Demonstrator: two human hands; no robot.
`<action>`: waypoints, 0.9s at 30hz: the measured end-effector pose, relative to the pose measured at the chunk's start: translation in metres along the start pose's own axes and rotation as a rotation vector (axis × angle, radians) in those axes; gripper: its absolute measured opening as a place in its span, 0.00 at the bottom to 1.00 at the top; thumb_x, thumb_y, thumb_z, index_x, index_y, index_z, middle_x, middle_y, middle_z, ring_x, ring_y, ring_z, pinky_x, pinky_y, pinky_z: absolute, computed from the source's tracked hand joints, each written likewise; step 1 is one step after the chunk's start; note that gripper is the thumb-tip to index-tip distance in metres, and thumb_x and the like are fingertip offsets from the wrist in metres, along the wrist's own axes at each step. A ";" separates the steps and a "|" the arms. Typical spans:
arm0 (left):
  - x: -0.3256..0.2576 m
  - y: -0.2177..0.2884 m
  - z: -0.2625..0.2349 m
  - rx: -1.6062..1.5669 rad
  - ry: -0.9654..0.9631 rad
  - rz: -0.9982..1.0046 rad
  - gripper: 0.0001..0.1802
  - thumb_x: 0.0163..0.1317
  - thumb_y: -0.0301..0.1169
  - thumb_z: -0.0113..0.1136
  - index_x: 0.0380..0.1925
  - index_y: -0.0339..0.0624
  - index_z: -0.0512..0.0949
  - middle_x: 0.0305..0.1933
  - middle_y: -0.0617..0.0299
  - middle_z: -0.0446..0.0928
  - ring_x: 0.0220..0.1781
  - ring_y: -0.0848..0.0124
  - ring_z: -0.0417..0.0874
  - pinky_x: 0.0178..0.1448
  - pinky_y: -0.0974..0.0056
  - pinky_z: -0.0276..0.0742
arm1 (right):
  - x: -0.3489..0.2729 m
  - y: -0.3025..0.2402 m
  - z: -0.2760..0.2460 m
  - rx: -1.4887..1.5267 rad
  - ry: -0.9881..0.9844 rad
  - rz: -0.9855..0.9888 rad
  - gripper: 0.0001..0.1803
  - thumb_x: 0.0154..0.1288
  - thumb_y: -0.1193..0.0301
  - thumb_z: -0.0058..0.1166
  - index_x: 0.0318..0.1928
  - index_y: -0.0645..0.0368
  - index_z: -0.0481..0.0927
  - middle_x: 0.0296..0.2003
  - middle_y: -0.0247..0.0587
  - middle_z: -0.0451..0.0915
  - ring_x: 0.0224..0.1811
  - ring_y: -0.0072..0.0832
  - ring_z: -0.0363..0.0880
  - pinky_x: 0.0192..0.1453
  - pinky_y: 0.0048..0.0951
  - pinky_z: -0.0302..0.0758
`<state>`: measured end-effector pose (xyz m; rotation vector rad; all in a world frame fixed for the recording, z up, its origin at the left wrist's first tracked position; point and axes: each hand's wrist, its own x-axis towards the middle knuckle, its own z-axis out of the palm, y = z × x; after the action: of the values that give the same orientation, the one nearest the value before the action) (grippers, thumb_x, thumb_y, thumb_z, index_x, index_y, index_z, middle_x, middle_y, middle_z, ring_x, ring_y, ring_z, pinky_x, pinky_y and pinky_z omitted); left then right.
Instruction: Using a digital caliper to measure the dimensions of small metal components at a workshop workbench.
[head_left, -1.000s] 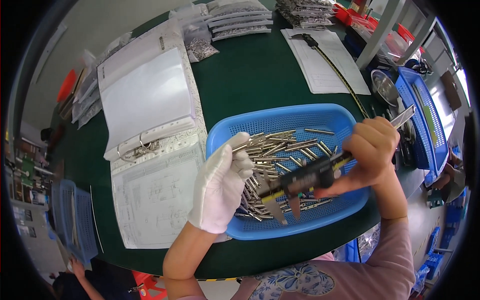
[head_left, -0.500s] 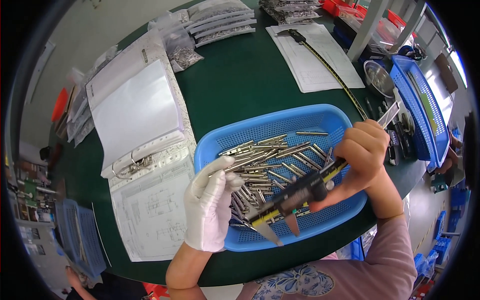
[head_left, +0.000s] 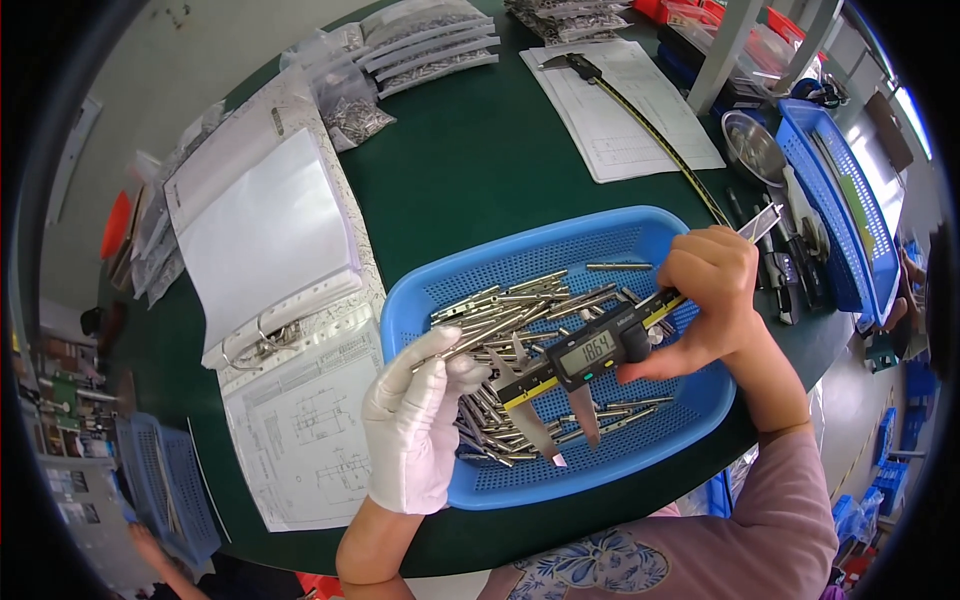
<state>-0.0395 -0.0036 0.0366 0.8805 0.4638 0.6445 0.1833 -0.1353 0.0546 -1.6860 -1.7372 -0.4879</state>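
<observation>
— What is the right hand [head_left: 712, 290] holding?

— A digital caliper [head_left: 590, 360], black body with a yellow strip and a lit display; its steel jaws point down over the blue perforated basket [head_left: 520, 265]. The fingers are clenched round the beam, thumb under the display.

— And the left hand [head_left: 415, 425]?

— It wears a white glove, and its fingers pinch one slim metal pin [head_left: 480, 335] above the heap of metal pins [head_left: 520, 400] in the basket.

— What lies round the basket?

— To its left, an open ring binder [head_left: 265, 230] and a drawing sheet [head_left: 300, 435] on the green desk [head_left: 470, 150]. Beyond it, paper forms [head_left: 625, 110] with a second caliper [head_left: 572, 66]. To its right, a steel bowl [head_left: 752, 145] and another blue basket [head_left: 835, 190].
</observation>
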 end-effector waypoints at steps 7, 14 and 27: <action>0.000 0.000 -0.001 0.009 -0.015 -0.010 0.12 0.61 0.25 0.47 0.44 0.33 0.72 0.34 0.59 0.73 0.38 0.73 0.73 0.48 0.66 0.72 | 0.000 0.000 0.000 0.000 -0.017 0.010 0.32 0.27 0.41 0.63 0.10 0.54 0.62 0.09 0.31 0.57 0.09 0.27 0.59 0.14 0.26 0.52; 0.000 -0.001 -0.001 0.004 -0.017 -0.009 0.12 0.61 0.25 0.47 0.44 0.34 0.72 0.34 0.60 0.73 0.37 0.73 0.73 0.48 0.66 0.71 | -0.001 0.000 0.000 0.006 -0.021 0.009 0.32 0.27 0.42 0.63 0.10 0.54 0.62 0.09 0.31 0.58 0.09 0.28 0.59 0.15 0.26 0.53; -0.001 0.001 -0.001 0.010 -0.016 0.000 0.12 0.60 0.25 0.48 0.44 0.33 0.72 0.35 0.59 0.74 0.38 0.73 0.74 0.50 0.65 0.71 | 0.000 -0.003 -0.001 0.027 -0.070 0.017 0.28 0.30 0.46 0.62 0.12 0.55 0.65 0.10 0.31 0.60 0.10 0.28 0.60 0.15 0.26 0.54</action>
<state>-0.0408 -0.0036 0.0368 0.8946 0.4533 0.6350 0.1803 -0.1359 0.0556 -1.7163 -1.7699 -0.4008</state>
